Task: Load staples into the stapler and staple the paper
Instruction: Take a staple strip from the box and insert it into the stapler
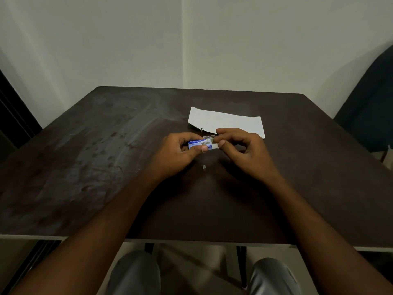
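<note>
My left hand [180,150] grips a small blue and white staple box [196,144] between thumb and fingers, above the middle of the dark table [85,167]. My right hand [240,150] pinches the box's right end [215,143] with thumb and forefinger. Just behind the box, part of a metal stapler [207,136] shows, mostly hidden by my hands. A folded white paper [227,121] lies flat on the table behind my right hand. A short piece of staples [204,166] lies on the table between my wrists.
A loose staple [137,170] lies left of my left wrist. A dark chair [370,107] stands at the table's right side. The wall runs close behind the far edge. My knees show below the near edge.
</note>
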